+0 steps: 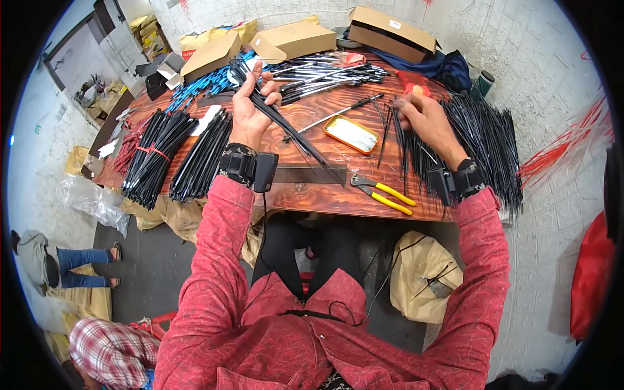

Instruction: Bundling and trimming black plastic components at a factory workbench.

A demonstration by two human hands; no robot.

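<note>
Over the surface (318,203), the left hand (251,118) holds thin black rods (296,138). The right hand (429,122) is by the black pile (484,146), its grip hard to tell. A loose hold could spill rods.

At eleven o'clock, slants toward five as a held sheaf of slim black rods (290,130), loosely spread at the lower end. At two o'clock, lies as a wide, thick pile of similar black rods (482,144), mostly running from twelve toward six.
</note>
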